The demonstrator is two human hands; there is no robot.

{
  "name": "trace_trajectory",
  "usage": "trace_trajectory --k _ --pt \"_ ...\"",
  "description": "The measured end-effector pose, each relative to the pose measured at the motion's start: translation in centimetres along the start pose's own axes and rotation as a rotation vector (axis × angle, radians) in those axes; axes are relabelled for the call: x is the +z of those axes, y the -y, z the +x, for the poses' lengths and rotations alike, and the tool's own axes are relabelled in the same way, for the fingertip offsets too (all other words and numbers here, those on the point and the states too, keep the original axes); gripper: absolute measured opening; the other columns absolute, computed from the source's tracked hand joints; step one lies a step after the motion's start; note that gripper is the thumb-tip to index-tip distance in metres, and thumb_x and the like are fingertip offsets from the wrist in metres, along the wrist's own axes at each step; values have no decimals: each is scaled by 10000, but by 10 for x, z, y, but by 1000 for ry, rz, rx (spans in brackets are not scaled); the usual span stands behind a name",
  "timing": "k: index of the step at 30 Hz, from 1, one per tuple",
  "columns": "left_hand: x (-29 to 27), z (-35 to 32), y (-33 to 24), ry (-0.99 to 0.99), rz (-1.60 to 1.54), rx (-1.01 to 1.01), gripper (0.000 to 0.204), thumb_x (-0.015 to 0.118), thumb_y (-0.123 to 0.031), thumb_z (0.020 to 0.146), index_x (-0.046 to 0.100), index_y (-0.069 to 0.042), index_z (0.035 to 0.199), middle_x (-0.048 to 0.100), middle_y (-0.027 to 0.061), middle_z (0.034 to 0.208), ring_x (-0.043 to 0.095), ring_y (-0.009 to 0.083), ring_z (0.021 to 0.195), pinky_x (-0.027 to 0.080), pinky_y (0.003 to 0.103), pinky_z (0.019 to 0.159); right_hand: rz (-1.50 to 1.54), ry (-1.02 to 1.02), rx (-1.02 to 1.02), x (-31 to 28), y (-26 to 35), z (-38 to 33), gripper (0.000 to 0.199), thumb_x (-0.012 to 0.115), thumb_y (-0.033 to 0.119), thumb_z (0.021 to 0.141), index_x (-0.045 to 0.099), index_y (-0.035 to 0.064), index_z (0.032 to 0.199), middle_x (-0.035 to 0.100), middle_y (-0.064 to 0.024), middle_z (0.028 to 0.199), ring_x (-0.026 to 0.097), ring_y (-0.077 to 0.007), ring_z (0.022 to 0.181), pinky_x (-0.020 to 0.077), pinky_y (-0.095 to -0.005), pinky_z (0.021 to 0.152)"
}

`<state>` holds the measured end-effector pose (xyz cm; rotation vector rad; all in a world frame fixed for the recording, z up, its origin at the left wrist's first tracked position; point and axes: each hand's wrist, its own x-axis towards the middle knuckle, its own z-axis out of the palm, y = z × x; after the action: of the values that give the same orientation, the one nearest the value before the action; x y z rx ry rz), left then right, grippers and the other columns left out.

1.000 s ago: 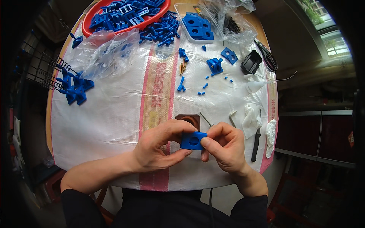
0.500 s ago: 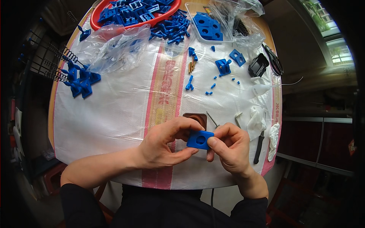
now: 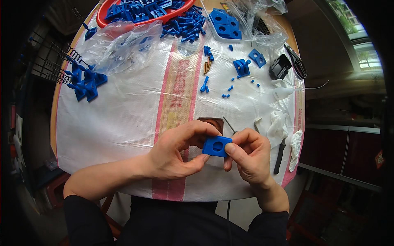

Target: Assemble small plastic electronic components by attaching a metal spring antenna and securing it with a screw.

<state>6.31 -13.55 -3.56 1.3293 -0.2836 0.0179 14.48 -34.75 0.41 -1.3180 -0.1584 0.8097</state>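
Hands meet above the near edge of the worktop [image 3: 123, 123]. Left hand [image 3: 174, 153] and right hand [image 3: 248, 158] each close a grip on the blue block [image 3: 216, 146], held between both sets of fingertips. Brown square [image 3: 211, 121] lies just beyond the grip.

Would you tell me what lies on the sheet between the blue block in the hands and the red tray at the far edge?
In the head view, between the blue block and the red tray lie a brown square pad and bare white sheet.
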Motion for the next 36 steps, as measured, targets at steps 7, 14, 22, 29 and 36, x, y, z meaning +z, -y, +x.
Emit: trace_trajectory --k 7,14,22,29,36 --pt "-1 -1 -1 2 -32 -32 533 589 101 872 472 10 1385 577 99 1276 612 137 1139 491 224 831 -2 -1 -5 0 0 0 122 707 13 935 602 -47 955 693 -127 841 687 -146 637 566 -256 550" --pt "0 -1 -2 0 -52 -59 529 579 89 885 474 -10 1394 579 72 1266 603 116 1142 476 208 812 -11 1 -12 0 0 0 125 710 13 934 605 -49 958 695 -129 838 688 -146 637 570 -257 551" --pt "-1 -2 0 10 -54 -52 530 574 87 889 471 -10 1399 561 79 1298 595 126 1167 487 224 853 -13 -2 -21 0 0 0 128 713 18 935 606 -49 957 694 -125 834 689 -145 641 571 -256 552" --pt "-2 -1 1 14 -64 -61 568 593 97 875 446 -12 1413 550 112 1319 583 167 1215 503 299 972 -29 -4 -27 0 0 0 128 713 21 935 607 -47 955 693 -122 830 690 -144 642 570 -258 556" --pt "1 -1 6 -5 -20 28 621 709 94 864 436 -6 1412 544 149 1325 574 221 1256 500 367 1048 -30 -5 -16 0 0 0 119 705 12 937 605 -47 958 692 -121 829 692 -145 645 570 -260 559"
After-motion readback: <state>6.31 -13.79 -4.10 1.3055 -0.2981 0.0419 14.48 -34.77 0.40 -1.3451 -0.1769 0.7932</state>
